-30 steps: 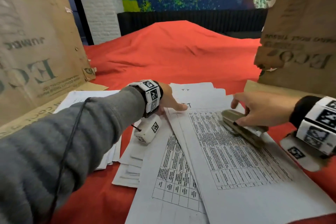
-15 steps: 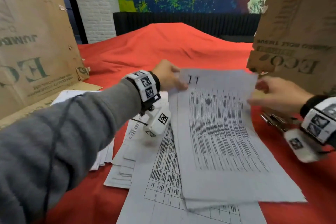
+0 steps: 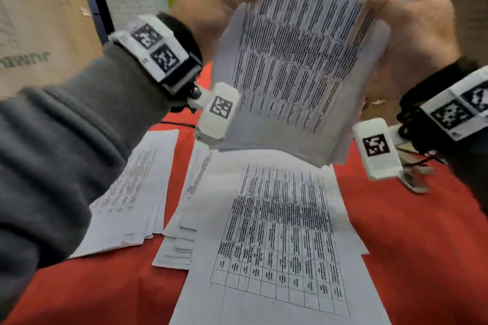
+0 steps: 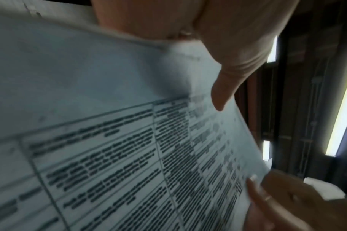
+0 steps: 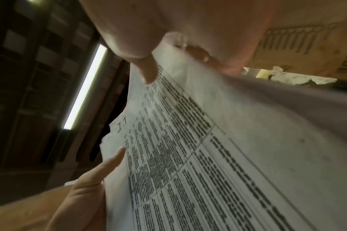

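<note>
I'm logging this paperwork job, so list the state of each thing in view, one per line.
Sheaf of papers: lifted off the table, tilted, gripped at both side edges.
Left hand: grips the sheaf's left edge, thumb on the print.
Right hand: grips the sheaf's right edge.
Grid sheet: flat on the red cloth, print up.
Paper piles: loosely fanned on the cloth.
Stapler: on the cloth, mostly hidden.

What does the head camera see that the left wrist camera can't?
Only the head view shows the red cloth, the other papers lying on it and the cardboard box. Only the left wrist view shows the long lamps overhead. Both show the printed sheets held up, with the left hand and the right hand each keeping a grip on one side, thumb on the front.
</note>
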Demonstrator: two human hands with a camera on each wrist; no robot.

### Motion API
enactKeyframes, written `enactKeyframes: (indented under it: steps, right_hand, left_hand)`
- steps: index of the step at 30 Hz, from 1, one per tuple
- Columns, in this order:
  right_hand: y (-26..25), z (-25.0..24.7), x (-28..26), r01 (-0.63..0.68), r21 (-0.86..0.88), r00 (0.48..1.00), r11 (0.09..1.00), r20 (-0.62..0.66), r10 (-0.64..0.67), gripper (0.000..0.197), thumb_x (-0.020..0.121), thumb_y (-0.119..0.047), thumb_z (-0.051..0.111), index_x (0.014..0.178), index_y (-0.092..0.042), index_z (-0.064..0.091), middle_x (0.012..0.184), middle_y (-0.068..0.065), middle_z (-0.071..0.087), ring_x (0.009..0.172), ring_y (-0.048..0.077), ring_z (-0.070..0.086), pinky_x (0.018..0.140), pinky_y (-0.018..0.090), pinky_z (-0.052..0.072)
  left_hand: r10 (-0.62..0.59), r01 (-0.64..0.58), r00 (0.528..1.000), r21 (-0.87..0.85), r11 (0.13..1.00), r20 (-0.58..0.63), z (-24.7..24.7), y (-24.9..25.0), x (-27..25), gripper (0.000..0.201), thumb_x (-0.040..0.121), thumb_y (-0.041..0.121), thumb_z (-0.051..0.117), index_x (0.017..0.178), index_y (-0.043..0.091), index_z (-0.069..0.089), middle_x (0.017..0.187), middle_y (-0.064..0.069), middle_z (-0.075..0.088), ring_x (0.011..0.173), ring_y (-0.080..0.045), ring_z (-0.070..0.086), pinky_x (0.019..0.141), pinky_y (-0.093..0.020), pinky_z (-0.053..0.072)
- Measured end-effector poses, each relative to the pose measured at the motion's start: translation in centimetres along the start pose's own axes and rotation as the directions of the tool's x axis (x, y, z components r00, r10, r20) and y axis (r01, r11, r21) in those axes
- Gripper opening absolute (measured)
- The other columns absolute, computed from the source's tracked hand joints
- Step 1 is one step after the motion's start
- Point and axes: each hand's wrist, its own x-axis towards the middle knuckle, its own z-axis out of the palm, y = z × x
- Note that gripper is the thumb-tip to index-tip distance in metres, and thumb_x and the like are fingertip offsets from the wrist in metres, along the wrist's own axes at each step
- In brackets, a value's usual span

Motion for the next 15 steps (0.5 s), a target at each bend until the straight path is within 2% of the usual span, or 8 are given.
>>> enactKeyframes:
  steps: [2,4,5,6,9,12,13,15]
  right_hand:
    - [0.6,0.3,-1.0,-0.090,-0.009,0.994,0.996,0.057,0.090,0.066,0.087,-0.022,0.076,0.139,0.008,0.048,0.130,0.022,0.066,0.119,0.042,0.065,0.103,0.057,0.053]
    - [1.9,0.3,-2.3,-0.174,-0.080,0.975,0.981,0.124,0.183,0.089,0.066,-0.025,0.092,0.135,0.009,0.046,0.135,0.032,0.060,0.117,0.043,0.065,0.103,0.065,0.050]
    - [2.3,0.4,-2.8,-0.177,-0.126,0.971,0.976,0.141,0.194,0.094,0.058,-0.026,0.095,0.131,0.008,0.047,0.134,0.036,0.057,0.112,0.043,0.065,0.100,0.069,0.049]
    - [2.7,0.5,-2.9,-0.142,-0.157,0.976,0.977,0.145,0.165,0.088,0.059,-0.022,0.093,0.130,0.008,0.049,0.132,0.038,0.057,0.108,0.043,0.064,0.098,0.070,0.049]
    - [1.4,1.6,-2.2,-0.018,-0.194,0.997,0.981,0.075,0.034,0.056,0.080,-0.010,0.071,0.130,0.008,0.053,0.128,0.030,0.064,0.113,0.045,0.065,0.098,0.064,0.052]
    - [0.6,1.6,-0.3,-0.092,-0.058,0.989,0.994,0.111,0.098,0.069,0.084,-0.024,0.077,0.137,0.005,0.043,0.137,0.021,0.062,0.122,0.036,0.064,0.101,0.062,0.053]
    - [0.7,1.4,-0.2,-0.162,-0.044,0.977,0.986,0.134,0.167,0.075,0.083,-0.030,0.079,0.140,0.002,0.042,0.138,0.020,0.062,0.121,0.034,0.066,0.096,0.060,0.056]
    - [1.8,1.2,-0.7,-0.251,-0.107,0.961,0.962,0.095,0.261,0.066,0.081,-0.034,0.081,0.128,-0.003,0.047,0.124,0.012,0.069,0.099,0.024,0.073,0.074,0.047,0.061]
  left_hand:
    - [-0.045,0.045,0.998,0.015,0.999,-0.051,0.5,-1.2,-1.8,0.040,0.082,0.010,0.087,0.115,-0.006,0.069,0.101,-0.003,0.079,0.095,-0.009,0.077,0.084,-0.025,0.060]
    - [-0.077,0.078,0.997,0.032,0.996,-0.026,1.2,-3.1,-3.9,0.027,0.083,0.000,0.084,0.106,0.006,0.071,0.085,0.013,0.078,0.082,0.004,0.074,0.076,-0.013,0.055]
    - [-0.090,0.090,0.996,0.038,0.995,-0.008,1.5,-3.9,-4.9,0.026,0.083,-0.003,0.082,0.103,0.010,0.070,0.081,0.017,0.077,0.080,0.005,0.073,0.075,-0.012,0.054]
    - [-0.091,0.092,0.996,0.035,0.995,-0.007,1.7,-4.3,-5.3,0.027,0.084,-0.005,0.081,0.101,0.012,0.069,0.078,0.020,0.076,0.080,0.006,0.073,0.075,-0.012,0.054]
    - [-0.044,0.044,0.997,0.002,0.999,-0.066,1.5,-3.2,-4.2,0.030,0.082,0.000,0.085,0.108,0.007,0.071,0.085,0.015,0.078,0.084,0.001,0.075,0.077,-0.017,0.057]
    - [-0.037,0.031,0.997,-0.072,0.997,-0.074,1.1,-1.2,-3.1,0.036,0.080,0.007,0.088,0.111,0.005,0.070,0.085,0.010,0.080,0.087,-0.003,0.076,0.079,-0.020,0.058]
    - [-0.052,0.047,0.998,-0.090,0.995,-0.048,1.0,-1.3,-3.1,0.034,0.079,0.008,0.088,0.108,0.005,0.070,0.084,0.011,0.080,0.087,-0.003,0.076,0.079,-0.019,0.058]
    - [-0.100,0.099,0.995,-0.091,0.991,-0.007,0.9,-2.7,-3.5,0.034,0.076,0.009,0.089,0.106,0.006,0.074,0.092,0.004,0.081,0.094,-0.012,0.077,0.081,-0.022,0.058]
